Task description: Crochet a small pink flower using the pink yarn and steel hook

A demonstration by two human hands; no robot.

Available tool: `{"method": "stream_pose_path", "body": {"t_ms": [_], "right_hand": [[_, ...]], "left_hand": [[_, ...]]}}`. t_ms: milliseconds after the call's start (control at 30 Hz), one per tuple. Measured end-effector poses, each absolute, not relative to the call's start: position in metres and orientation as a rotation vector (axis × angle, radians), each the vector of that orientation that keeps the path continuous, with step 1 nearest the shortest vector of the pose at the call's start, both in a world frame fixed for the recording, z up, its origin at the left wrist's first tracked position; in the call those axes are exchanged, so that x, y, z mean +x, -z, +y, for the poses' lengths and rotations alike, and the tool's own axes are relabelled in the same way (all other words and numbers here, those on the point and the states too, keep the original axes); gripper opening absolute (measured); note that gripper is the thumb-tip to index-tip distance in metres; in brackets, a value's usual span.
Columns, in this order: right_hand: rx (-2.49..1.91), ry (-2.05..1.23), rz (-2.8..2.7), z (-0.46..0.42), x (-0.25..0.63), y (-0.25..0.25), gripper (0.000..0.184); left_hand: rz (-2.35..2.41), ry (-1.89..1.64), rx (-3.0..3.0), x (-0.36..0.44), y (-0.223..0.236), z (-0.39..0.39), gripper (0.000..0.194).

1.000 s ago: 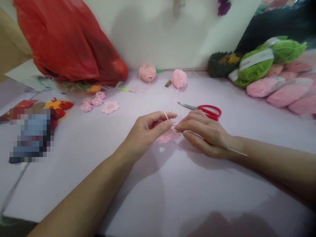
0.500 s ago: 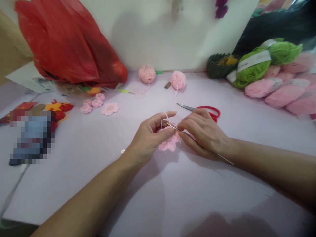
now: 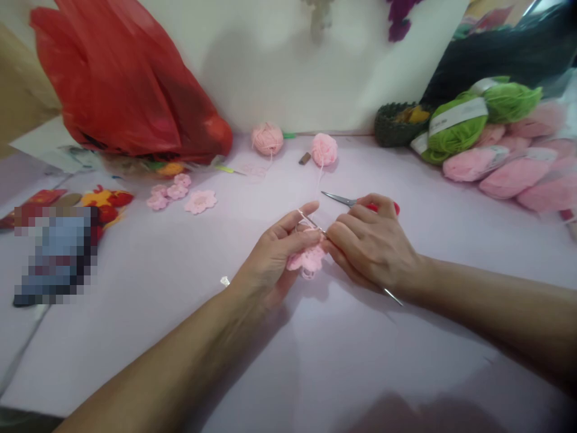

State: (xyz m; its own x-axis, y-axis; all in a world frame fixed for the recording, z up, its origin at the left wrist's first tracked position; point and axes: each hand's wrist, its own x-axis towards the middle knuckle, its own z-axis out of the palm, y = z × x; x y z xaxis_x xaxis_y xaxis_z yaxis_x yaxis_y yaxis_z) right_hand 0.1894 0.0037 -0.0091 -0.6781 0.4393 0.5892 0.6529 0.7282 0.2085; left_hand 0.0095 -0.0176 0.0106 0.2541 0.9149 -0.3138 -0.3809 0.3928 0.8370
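Observation:
My left hand (image 3: 282, 249) pinches a pink crocheted flower (image 3: 308, 260) between thumb and fingers, its scalloped edge hanging below. Pink yarn passes by the raised left index finger. In my right hand (image 3: 369, 243) is a thin metal crochet hook (image 3: 393, 297); its tip meets the yarn near the left index finger and its shaft end sticks out under the palm. From the pink yarn ball (image 3: 324, 150) at the back, a strand runs toward the work. Red-handled scissors (image 3: 340, 199) lie just behind my right hand, which partly covers their handles.
A peach yarn ball (image 3: 267, 139) rests by the wall. Small pink crocheted flowers (image 3: 201, 202) lie left of centre, near a red plastic bag (image 3: 135, 90). Green yarn skeins (image 3: 460, 129), pink skeins (image 3: 516, 171) and a dark woven basket (image 3: 394, 126) stand at right. A pixelated object (image 3: 63, 252) lies at left.
The hook's tip has swung up toward the left index finger, and its rear end has shifted left. The flower has tilted in my left hand. My right hand covers more of the scissors' handles.

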Motion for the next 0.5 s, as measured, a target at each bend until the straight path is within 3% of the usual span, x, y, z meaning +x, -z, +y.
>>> {"method": "stream_pose_path", "body": {"t_ms": [200,500], "right_hand": [[-0.653,0.431,-2.43,0.008,0.194,0.009,0.03],[-0.885,0.496,-2.441,0.004,0.187,0.011,0.028]], "left_hand": [[0.901,-0.991,0.799,0.004,-0.012,-0.018,0.052],[0.958,-1.069,0.714,0.014,-0.003,-0.02,0.05]]}}
